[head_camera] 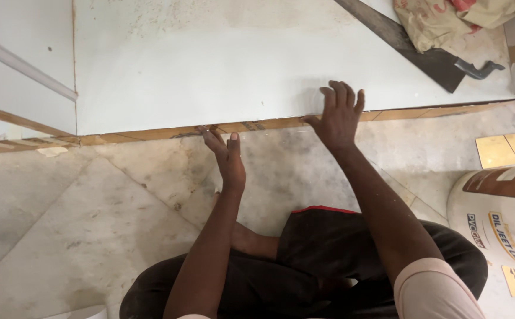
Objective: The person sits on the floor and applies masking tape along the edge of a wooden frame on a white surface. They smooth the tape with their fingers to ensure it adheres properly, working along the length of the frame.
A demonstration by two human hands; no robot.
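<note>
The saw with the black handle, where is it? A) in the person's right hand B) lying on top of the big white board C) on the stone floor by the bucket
B: the saw lies on the white board at the far right corner, away from both hands, which rest at the board's near edge.

Pale grey-green board with a tan wood edge, on mottled marble

The laminated board (210, 65) is flat pale grey-green, faintly speckled, with a tan-brown plywood edge (269, 124). The marble floor (62, 212) is grey-beige, mottled and veined with darker lines. The handsaw (411, 44) has a dark grey blade and a black handle. The crumpled cloth (440, 20) is cream with red patches. The bucket (499, 224) is white with a brown band and yellow labels. The person's shorts (328, 248) are black with a red trim line.
</note>
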